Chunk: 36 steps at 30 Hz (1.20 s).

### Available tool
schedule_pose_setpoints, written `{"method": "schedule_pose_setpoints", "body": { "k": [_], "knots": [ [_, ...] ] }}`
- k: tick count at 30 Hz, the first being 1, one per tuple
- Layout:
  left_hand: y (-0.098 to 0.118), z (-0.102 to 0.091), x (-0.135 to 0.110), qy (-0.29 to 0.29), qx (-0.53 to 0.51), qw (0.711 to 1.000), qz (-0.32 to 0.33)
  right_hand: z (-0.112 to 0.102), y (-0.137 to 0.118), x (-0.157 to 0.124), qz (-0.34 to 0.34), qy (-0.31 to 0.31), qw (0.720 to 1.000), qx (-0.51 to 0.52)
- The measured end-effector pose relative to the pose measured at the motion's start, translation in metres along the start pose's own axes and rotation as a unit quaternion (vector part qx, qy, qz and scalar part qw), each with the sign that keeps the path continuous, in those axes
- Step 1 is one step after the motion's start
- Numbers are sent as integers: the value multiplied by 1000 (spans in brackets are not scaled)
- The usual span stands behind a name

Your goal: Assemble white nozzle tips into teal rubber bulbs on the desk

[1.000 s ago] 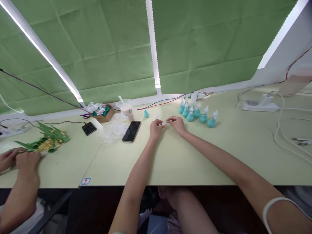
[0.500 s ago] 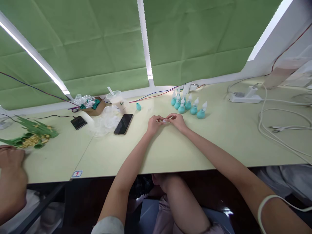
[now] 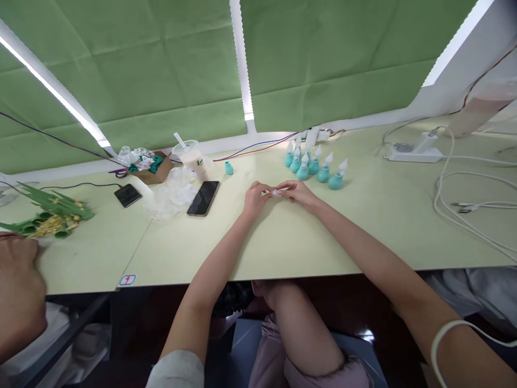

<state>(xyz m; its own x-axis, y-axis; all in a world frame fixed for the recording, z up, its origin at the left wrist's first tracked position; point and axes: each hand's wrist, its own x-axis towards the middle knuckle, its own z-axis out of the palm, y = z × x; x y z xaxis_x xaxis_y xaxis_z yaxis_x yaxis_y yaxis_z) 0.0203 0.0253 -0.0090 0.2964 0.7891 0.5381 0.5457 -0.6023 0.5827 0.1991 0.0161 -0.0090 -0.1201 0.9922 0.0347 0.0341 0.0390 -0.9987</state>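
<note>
Between my two hands, over the middle of the table, is a small whitish piece (image 3: 275,192); its exact kind is too small to make out. My left hand (image 3: 256,199) pinches it from the left, thumb and fingers together. From the right, the fingertips of my right hand (image 3: 299,192) close on the same piece. Just beyond my right hand stand several teal round-bottomed holders with clear-white flame-shaped tips (image 3: 335,180), upright in a loose cluster. A single teal holder (image 3: 229,168) without a tip stands alone behind my left hand.
Left of my hands lie a phone (image 3: 203,198), crumpled clear plastic (image 3: 173,195), a drink cup (image 3: 194,160) and a cardboard box (image 3: 157,171). Green artificial stems (image 3: 52,213) and another person's hand (image 3: 18,258) are far left. A power strip (image 3: 414,154) and white cables (image 3: 448,207) lie right.
The view has shifted slightly, so the table sits a little higher in the picture. Both hands keep hold of the small piece, and the right fingers have moved slightly apart from the left.
</note>
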Motion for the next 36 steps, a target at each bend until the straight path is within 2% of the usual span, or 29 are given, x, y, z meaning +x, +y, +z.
{"method": "schedule_pose_setpoints", "body": {
  "k": [4, 7, 20, 25, 32, 36],
  "knots": [
    [5, 2, -2, 17, 4, 997, 75, -6, -4, -5, 69, -64, 990, 101],
    [8, 3, -4, 18, 10, 993, 120, -7, -4, -6, 92, -70, 981, 155],
    [9, 3, -3, 113, 23, 980, 164, 3, -5, -11, 57, -40, 971, 227],
    [14, 3, -4, 113, 22, 982, 148, 3, -6, -13, 60, -44, 970, 230],
    [20, 3, -3, 134, -33, 985, 105, 8, -14, -18, -14, -13, 977, 211],
    [22, 5, -4, 152, -56, 984, 80, 7, -18, -21, -36, -17, 980, 197]
  ]
}}
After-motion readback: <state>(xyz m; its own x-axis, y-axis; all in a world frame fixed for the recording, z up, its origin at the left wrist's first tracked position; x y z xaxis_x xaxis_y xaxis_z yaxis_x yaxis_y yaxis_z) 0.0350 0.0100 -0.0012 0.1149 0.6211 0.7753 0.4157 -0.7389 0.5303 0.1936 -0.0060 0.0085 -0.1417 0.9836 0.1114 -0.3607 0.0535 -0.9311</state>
